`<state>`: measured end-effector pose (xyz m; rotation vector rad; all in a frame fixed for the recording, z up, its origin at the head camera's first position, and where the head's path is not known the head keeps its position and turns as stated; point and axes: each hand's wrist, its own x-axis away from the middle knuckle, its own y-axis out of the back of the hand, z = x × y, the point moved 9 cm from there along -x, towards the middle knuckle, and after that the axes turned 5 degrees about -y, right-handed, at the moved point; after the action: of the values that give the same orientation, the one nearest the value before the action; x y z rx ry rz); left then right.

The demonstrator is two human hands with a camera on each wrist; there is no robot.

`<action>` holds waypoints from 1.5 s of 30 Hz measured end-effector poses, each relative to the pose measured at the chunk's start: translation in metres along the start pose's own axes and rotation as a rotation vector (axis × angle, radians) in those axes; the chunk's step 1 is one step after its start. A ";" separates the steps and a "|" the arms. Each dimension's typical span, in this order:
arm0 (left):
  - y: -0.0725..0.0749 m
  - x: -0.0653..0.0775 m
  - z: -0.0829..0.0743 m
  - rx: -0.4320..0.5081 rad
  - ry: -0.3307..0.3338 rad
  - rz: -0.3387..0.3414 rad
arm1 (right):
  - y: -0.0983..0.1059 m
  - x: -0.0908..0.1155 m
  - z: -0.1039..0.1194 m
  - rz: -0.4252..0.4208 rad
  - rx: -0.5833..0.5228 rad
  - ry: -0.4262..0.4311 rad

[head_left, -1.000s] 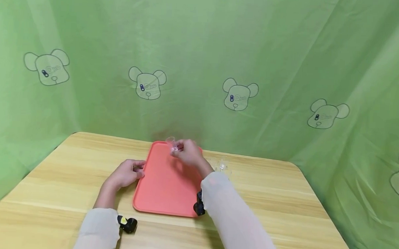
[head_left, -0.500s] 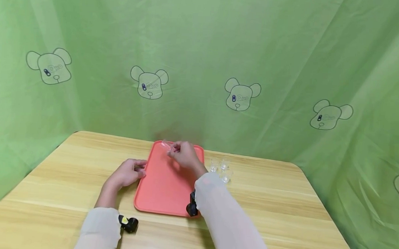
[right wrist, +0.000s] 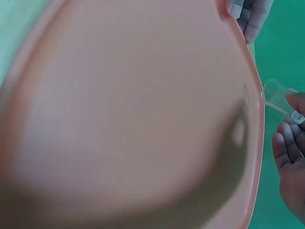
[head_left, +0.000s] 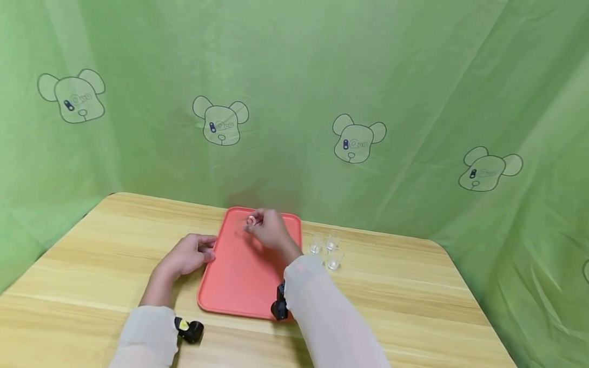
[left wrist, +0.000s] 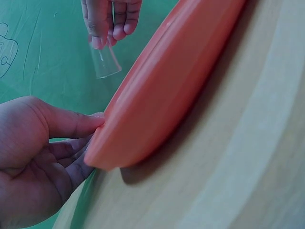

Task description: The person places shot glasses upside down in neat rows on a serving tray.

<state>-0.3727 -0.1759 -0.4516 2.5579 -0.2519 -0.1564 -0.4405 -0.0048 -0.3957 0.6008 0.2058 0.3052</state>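
Observation:
Over the far part of a red tray (head_left: 242, 279), my right hand (head_left: 269, 227) pinches a small clear cup (left wrist: 107, 64) by its base. The cup's wider mouth points down toward the tray in the left wrist view; the right wrist view shows its base (right wrist: 298, 116) under the thumb. My left hand (head_left: 190, 254) grips the tray's left edge. In the left wrist view its thumb lies on the rim and its fingers go underneath. Whether the cup touches the tray is hard to tell.
Three more clear cups, one of them the front cup (head_left: 334, 258), stand close together on the wooden table (head_left: 398, 296) right of the tray. A green curtain (head_left: 288, 70) with bear-head drawings hangs behind and at both sides.
My right hand has turned the cup over, from mouth up to mouth down, and shifted slightly left. The forearm now uncovers the three cups. My left hand stays on the tray.

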 end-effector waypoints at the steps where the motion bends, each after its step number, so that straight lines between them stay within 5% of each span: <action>1: 0.001 0.000 0.000 -0.002 0.002 -0.002 | -0.001 0.000 0.000 -0.001 -0.001 -0.001; 45: -0.001 0.000 -0.001 0.003 -0.002 0.000 | -0.024 0.005 -0.013 0.000 -0.173 -0.084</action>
<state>-0.3723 -0.1750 -0.4511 2.5603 -0.2536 -0.1591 -0.4337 -0.0150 -0.4213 0.4411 0.0970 0.2933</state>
